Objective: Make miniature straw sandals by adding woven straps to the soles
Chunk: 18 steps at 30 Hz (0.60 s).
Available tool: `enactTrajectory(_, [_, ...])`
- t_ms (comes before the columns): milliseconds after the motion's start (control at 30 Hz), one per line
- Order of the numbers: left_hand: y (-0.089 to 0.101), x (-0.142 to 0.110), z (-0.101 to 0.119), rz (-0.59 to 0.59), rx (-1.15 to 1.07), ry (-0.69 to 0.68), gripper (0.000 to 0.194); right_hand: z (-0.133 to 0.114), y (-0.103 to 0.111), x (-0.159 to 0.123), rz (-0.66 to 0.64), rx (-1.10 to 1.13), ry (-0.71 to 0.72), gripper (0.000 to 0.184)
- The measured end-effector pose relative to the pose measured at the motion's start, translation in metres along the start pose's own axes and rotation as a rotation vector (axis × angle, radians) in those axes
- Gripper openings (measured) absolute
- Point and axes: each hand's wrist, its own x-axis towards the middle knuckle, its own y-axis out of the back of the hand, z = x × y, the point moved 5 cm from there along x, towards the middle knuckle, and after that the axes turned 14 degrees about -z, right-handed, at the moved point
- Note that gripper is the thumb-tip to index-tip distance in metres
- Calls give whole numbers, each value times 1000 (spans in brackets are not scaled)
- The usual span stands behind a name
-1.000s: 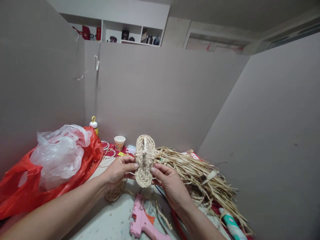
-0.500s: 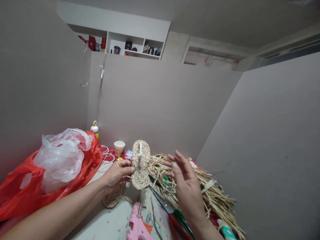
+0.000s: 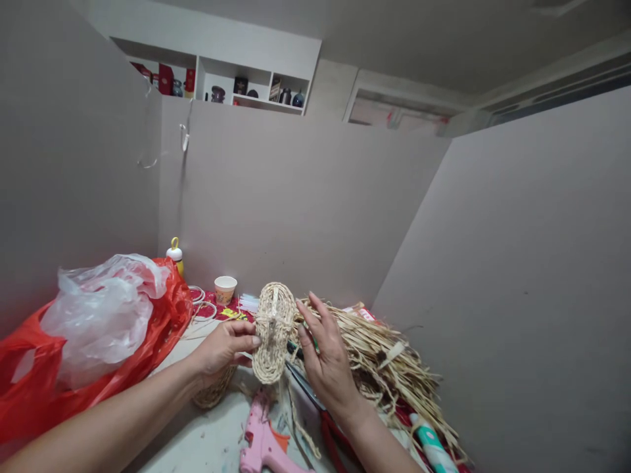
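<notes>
Left grip pinches woven piece, right grip spread beside it (inspecting, probably); next calls for steady left hold.

No writing can be read, the paper cup showing only tiny, illegible marks.

The single camera sits on the person's head, looking forward and down across the tabletop toward the grey back partition. The left hand and right hand are close below the lens; the wall shelf, farther off, shows at upper left.
</notes>
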Motion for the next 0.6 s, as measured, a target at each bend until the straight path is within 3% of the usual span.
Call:
enactTrajectory(367, [-3,1,-2,-37,7,-5,18,3,-5,0,-23,13,1,39])
enactTrajectory(600, [1,1,-4,17,-27,10,21,-2,8,-7,191,95,-2,45])
